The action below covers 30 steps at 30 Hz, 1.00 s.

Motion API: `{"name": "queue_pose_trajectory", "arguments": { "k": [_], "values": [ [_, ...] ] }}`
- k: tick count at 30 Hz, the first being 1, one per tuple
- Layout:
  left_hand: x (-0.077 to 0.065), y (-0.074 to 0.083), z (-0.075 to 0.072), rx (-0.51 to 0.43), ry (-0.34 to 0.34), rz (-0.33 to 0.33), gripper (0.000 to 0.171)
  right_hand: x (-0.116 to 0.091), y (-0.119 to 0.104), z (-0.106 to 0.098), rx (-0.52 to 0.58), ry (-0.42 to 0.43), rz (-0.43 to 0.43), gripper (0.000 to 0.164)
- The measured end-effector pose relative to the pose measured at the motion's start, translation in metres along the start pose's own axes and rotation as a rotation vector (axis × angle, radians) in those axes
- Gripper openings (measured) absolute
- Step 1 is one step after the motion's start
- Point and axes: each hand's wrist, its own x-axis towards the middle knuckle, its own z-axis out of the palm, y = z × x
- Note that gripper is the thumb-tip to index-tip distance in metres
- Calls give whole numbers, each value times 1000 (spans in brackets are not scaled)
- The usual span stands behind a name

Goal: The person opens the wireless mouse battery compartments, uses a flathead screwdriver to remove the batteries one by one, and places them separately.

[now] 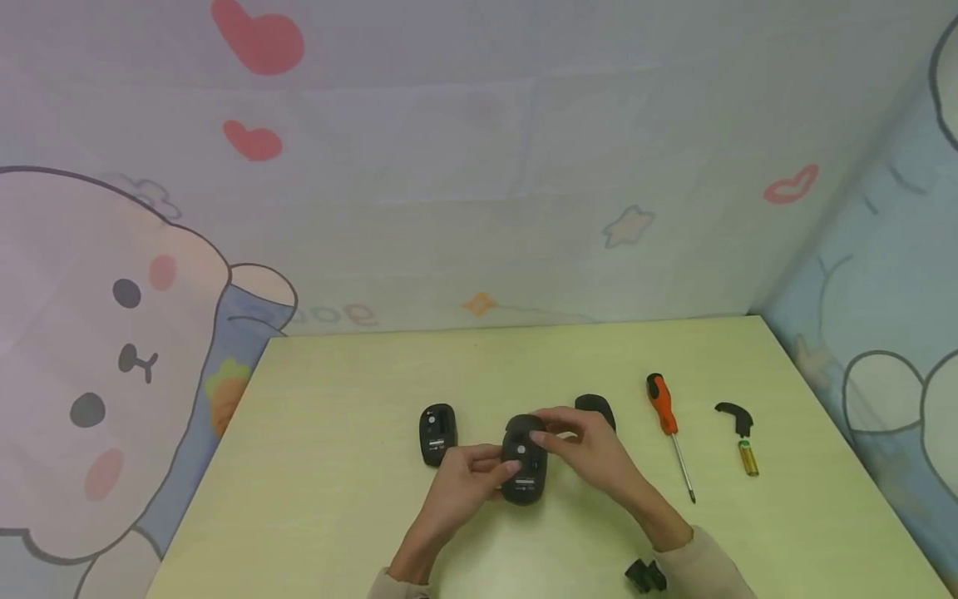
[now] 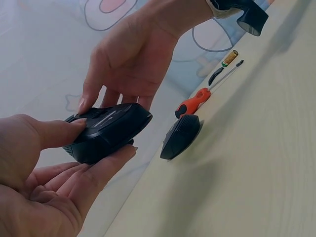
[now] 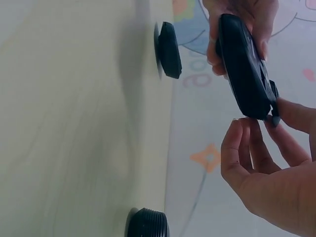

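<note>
A black computer mouse (image 1: 526, 478) is held above the table, its labelled underside facing up. My left hand (image 1: 464, 491) grips its left side, thumb on the underside and fingers beneath, as the left wrist view also shows. At the mouse's far end my right hand (image 1: 587, 445) pinches a small black battery cover (image 3: 274, 101) between thumb and fingers. In the right wrist view the cover stands tilted out from the mouse's edge. A second black mouse (image 1: 437, 434) lies underside up to the left. Behind my right hand sits a third mouse (image 1: 595, 404), partly hidden.
To the right lies a screwdriver (image 1: 662, 403) with an orange and black handle. Beyond it are a curved black piece (image 1: 737, 416) and a gold and green battery (image 1: 748, 458). A patterned cloth (image 1: 479, 166) hangs behind the pale table (image 1: 322, 466).
</note>
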Motion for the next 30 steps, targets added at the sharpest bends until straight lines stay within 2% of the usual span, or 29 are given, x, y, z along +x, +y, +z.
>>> {"name": "queue_pose_trajectory", "arguments": {
  "k": [8, 15, 19, 30],
  "values": [
    [0, 0, -1, -12, 0, -9, 43, 1, -8, -13, 56, 85, 104, 35],
    [-2, 0, -4, -53, 1, -25, 43, -2, -5, -33, 54, 102, 114, 39],
    [-3, -1, -4, -72, -4, -37, 44, -7, -3, -52, 60, 129, 138, 41],
    [-3, -2, -9, -87, -6, -27, 45, -28, 12, -117, -90, 247, 152, 43]
  ]
}}
